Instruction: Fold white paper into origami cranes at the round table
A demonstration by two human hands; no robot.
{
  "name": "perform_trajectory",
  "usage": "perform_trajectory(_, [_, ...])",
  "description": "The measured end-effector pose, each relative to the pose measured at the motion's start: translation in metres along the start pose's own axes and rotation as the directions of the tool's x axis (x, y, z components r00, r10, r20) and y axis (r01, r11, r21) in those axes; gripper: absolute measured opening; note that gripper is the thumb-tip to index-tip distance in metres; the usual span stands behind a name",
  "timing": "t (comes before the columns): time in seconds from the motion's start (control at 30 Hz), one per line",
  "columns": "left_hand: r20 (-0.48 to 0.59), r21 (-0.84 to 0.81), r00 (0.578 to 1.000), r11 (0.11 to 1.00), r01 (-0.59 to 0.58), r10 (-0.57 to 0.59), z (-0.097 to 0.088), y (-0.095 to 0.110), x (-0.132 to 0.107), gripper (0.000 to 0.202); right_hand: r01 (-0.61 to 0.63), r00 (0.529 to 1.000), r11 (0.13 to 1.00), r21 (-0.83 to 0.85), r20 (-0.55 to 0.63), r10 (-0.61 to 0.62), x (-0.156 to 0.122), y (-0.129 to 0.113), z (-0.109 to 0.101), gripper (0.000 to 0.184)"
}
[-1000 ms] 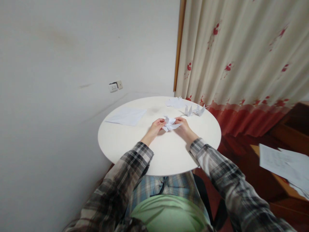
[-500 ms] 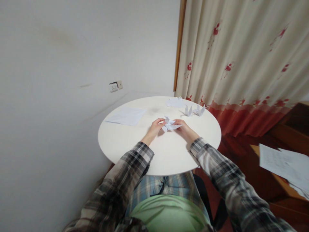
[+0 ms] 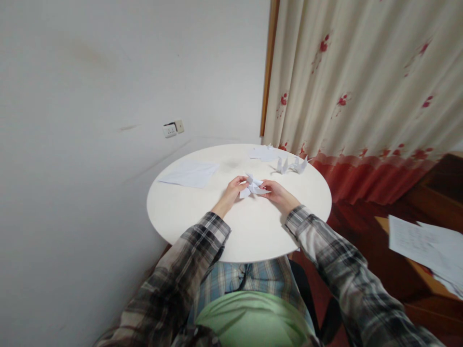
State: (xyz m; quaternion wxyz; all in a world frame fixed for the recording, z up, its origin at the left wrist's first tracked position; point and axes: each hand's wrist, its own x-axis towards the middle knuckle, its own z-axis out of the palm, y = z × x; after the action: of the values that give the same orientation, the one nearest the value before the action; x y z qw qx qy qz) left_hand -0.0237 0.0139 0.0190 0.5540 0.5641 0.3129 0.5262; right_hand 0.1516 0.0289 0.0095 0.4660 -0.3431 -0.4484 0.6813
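Folded white paper figure [image 3: 252,187], with pointed, wing-like flaps spread at several angles, held above the near-middle of the round white table [image 3: 238,231]. Left hand [image 3: 234,189]: fingers closed on its left side. Right hand [image 3: 275,191]: fingers pinching its right side.

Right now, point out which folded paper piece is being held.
The folded paper piece between the left hand and right hand, held by both; the other folded pieces rest farther back, untouched.
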Motion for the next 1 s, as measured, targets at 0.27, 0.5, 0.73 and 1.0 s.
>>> perform_trajectory(0.27, [0.07, -0.047, 0.997, 0.998, 0.028, -0.024, -0.001, -0.004, -0.001, 0.027, -0.006, 1.0, 1.0, -0.024, -0.006, 0.005, 0.001, 0.002, -0.003, 0.024])
perform_trajectory(0.5, [0.054, -0.058, 0.998, 0.998, 0.028, -0.025, 0.002, -0.002, -0.003, 0.035, -0.084, 0.995, 0.996, -0.005, 0.06, 0.084, 0.006, 0.003, -0.008, 0.024])
perform_trajectory(0.73, [0.039, -0.057, 0.999, 0.998, 0.018, -0.016, 0.002, -0.003, -0.002, 0.037, -0.139, 0.986, 0.989, 0.053, 0.099, 0.133, 0.01, 0.005, -0.014, 0.015])
perform_trajectory(1.0, [0.1, -0.074, 0.995, 0.997, 0.022, -0.014, 0.001, -0.006, -0.003, 0.04, -0.163, 0.983, 0.986, 0.037, 0.086, 0.159, 0.01, 0.003, -0.012, 0.015])
